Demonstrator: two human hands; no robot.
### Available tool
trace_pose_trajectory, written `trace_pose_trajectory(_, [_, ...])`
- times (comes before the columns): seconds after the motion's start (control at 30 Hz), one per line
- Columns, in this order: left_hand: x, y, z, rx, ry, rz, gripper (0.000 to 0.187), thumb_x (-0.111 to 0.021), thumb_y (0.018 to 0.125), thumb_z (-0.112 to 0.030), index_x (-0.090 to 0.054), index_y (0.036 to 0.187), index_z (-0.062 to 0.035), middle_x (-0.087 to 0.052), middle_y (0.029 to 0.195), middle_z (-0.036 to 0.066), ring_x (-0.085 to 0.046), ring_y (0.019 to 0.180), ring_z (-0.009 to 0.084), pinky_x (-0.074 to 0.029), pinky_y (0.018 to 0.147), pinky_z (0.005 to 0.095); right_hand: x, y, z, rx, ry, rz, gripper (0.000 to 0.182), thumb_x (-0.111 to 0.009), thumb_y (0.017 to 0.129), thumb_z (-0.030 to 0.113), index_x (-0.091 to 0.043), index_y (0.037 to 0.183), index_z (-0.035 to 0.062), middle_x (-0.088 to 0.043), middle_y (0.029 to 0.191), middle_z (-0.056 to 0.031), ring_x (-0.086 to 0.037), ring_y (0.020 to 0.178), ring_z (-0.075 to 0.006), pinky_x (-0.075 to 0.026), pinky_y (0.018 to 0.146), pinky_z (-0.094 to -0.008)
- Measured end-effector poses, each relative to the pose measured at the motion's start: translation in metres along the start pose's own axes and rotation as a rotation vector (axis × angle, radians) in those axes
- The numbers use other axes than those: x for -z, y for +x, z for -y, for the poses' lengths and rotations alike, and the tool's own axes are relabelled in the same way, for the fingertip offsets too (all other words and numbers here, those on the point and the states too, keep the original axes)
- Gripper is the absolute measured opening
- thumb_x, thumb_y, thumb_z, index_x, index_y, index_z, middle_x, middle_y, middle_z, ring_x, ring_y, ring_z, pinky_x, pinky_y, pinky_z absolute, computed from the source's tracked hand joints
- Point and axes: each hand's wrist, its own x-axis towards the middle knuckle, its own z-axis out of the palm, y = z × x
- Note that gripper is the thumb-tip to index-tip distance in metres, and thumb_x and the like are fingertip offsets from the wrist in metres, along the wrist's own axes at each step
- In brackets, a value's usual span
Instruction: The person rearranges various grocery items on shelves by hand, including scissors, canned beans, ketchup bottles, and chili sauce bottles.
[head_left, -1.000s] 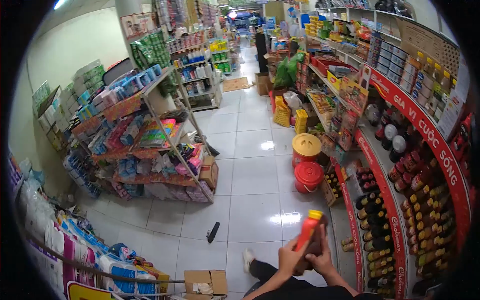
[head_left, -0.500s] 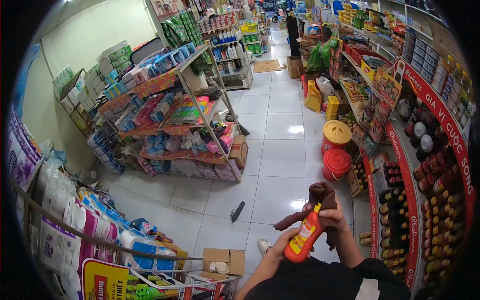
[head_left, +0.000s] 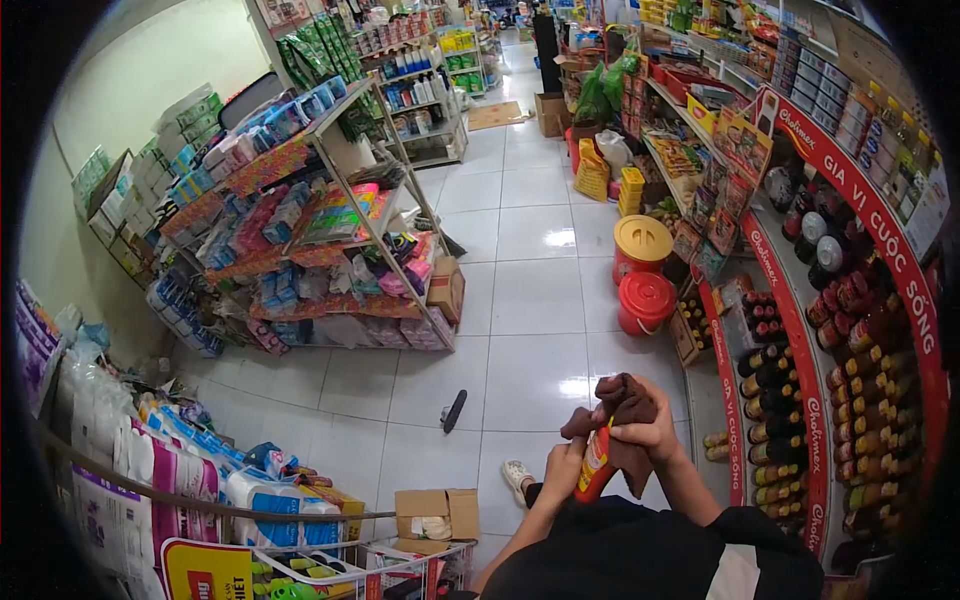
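Observation:
A red squeeze bottle of sauce (head_left: 594, 466) with a yellow label is in front of my body, tilted. My left hand (head_left: 562, 474) is closed around its side. A brown cloth (head_left: 629, 402) is bunched over the bottle's upper end and hangs down along its right side. My right hand (head_left: 652, 432) is closed on this cloth, pressing it against the bottle. The bottle's cap is hidden under the cloth.
Shelves of sauce bottles (head_left: 865, 400) stand close on my right. A red bucket (head_left: 646, 303) and a yellow-lidded bucket (head_left: 642, 240) sit on the floor ahead. A dark object (head_left: 455, 410) lies on the tiles. An open cardboard box (head_left: 437, 515) is at lower left.
The cloth has moved over the bottle's top, covering the yellow cap that showed before. My left hand has shifted up the bottle. The view has turned slightly right.

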Motion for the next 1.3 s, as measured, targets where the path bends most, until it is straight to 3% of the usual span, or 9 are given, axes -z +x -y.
trace_pose_trajectory(0.27, [-0.021, 0.0, 0.048, -0.128, -0.09, -0.277, 0.045, -0.05, 0.08, -0.035, -0.061, 0.076, 0.0083, -0.061, 0.065, 0.018, -0.059, 0.061, 0.0188, -0.044, 0.058, 0.0341, 0.0, -0.008, -0.012, -0.055, -0.017, -0.065, 0.044, -0.058, 0.061, -0.001, -0.049, 0.104, -0.005, -0.055, 0.098, -0.0128, -0.057, 0.081, -0.018, -0.046, 0.077, -0.0304])
trace_pose_trajectory(0.57, [-0.019, -0.015, 0.035, 0.015, -0.455, -0.163, 0.038, -0.042, 0.087, -0.026, -0.061, 0.078, 0.0061, -0.06, 0.073, 0.008, -0.057, 0.063, 0.0132, -0.044, 0.057, 0.0244, -0.012, -0.002, -0.007, -0.093, -0.188, -0.084, 0.054, -0.061, 0.06, 0.006, -0.045, 0.11, -0.0039, -0.051, 0.097, -0.0106, -0.051, 0.093, -0.0193, -0.039, 0.085, -0.0318])
trace_pose_trajectory(0.67, [-0.016, -0.017, 0.04, 0.113, -0.588, -0.207, 0.036, -0.039, 0.087, -0.026, -0.059, 0.081, 0.0044, -0.059, 0.074, 0.008, -0.056, 0.065, 0.0138, -0.044, 0.058, 0.0246, -0.006, -0.002, -0.03, -0.095, -0.163, -0.037, 0.059, -0.062, 0.063, 0.005, -0.04, 0.118, -0.0024, -0.047, 0.112, -0.0112, -0.046, 0.101, -0.0189, -0.035, 0.091, -0.0318])
trace_pose_trajectory(0.77, [-0.012, -0.001, 0.084, -0.182, -0.219, -0.34, 0.033, -0.04, 0.087, -0.027, -0.056, 0.08, 0.0014, -0.057, 0.076, 0.007, -0.056, 0.067, 0.0155, -0.045, 0.06, 0.0255, -0.01, -0.01, -0.052, -0.028, -0.348, -0.014, 0.075, -0.071, 0.066, 0.011, -0.029, 0.128, 0.0006, -0.04, 0.126, -0.0147, -0.041, 0.115, -0.0223, -0.032, 0.096, -0.0338])
trace_pose_trajectory(0.93, [0.005, -0.001, 0.072, -0.165, -0.395, -0.605, 0.021, -0.05, 0.082, -0.021, -0.054, 0.079, -0.0007, -0.058, 0.079, 0.009, -0.056, 0.068, 0.0178, -0.046, 0.062, 0.0299, -0.034, -0.036, -0.069, -0.143, -0.594, 0.051, 0.083, -0.073, 0.065, 0.02, -0.025, 0.13, 0.0004, -0.043, 0.122, -0.019, -0.042, 0.114, -0.0241, -0.034, 0.095, -0.0337])
trace_pose_trajectory(0.97, [0.009, 0.001, 0.069, -0.205, -0.819, -0.477, 0.02, -0.051, 0.082, -0.02, -0.054, 0.08, 0.0, -0.058, 0.082, 0.009, -0.057, 0.069, 0.0178, -0.046, 0.063, 0.0296, -0.037, -0.039, -0.071, -0.18, -0.584, 0.073, 0.083, -0.073, 0.065, 0.02, -0.026, 0.129, 0.0002, -0.043, 0.122, -0.0193, -0.042, 0.114, -0.0243, -0.034, 0.095, -0.0335])
trace_pose_trajectory(1.07, [0.02, -0.012, 0.059, -0.18, -0.076, -0.683, 0.025, -0.058, 0.078, -0.018, -0.051, 0.092, 0.0014, -0.057, 0.086, 0.007, -0.058, 0.076, 0.017, -0.049, 0.064, 0.0283, -0.031, -0.042, -0.088, -0.156, -0.567, 0.045, 0.08, -0.074, 0.064, 0.02, -0.03, 0.127, -0.0005, -0.045, 0.12, -0.0176, -0.043, 0.113, -0.0229, -0.035, 0.094, -0.033])
trace_pose_trajectory(1.2, [0.018, -0.023, 0.033, -0.183, -0.393, -0.652, 0.028, -0.042, 0.09, -0.023, -0.053, 0.084, 0.0015, -0.048, 0.075, 0.005, -0.05, 0.076, 0.0151, -0.042, 0.07, 0.0293, -0.031, -0.033, -0.074, -0.208, -0.243, -0.107, 0.063, -0.072, 0.065, 0.006, -0.039, 0.119, 0.0001, -0.052, 0.107, -0.0085, -0.05, 0.101, -0.0167, -0.039, 0.09, -0.0312])
trace_pose_trajectory(1.3, [0.025, -0.038, 0.016, -0.216, -0.334, -0.397, 0.019, -0.053, 0.085, -0.016, -0.054, 0.09, 0.0024, -0.046, 0.076, 0.004, -0.05, 0.081, 0.0116, -0.043, 0.072, 0.0251, -0.023, -0.025, -0.067, -0.196, -0.161, -0.178, 0.057, -0.07, 0.066, 0.005, -0.043, 0.115, -0.0013, -0.055, 0.104, -0.0088, -0.053, 0.096, -0.0165, -0.041, 0.087, -0.03])
